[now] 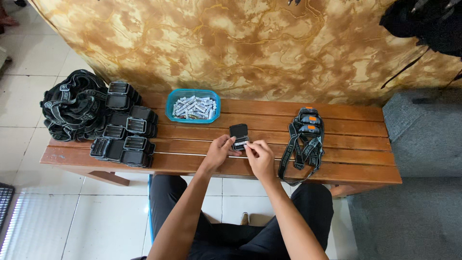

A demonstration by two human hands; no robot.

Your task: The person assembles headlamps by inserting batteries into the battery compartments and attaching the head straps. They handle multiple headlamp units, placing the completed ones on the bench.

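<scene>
A blue tray [169, 110] of small batteries [194, 107] was set on the wooden counter [346, 166], black cases [126, 137] stacked left, strapped headlamps [306, 136] laid right.

Slatted wooden bench [346, 169], headlamps [308, 137], battery tray [193, 106]

A wooden bench [337, 168] is set across the middle of the frame, with a wall behind it. At the bench's left end a pile of strapped headlamps [72, 106] is heaped, and just right of it open battery cases [126, 135] are stacked. A tray of batteries [193, 106] is placed at the upper centre. Below the tray, a small open case [239, 136] is held between the left hand [219, 151] and right hand [260, 156]. Right of the hands, two finished headlamps [307, 137] are laid.
</scene>
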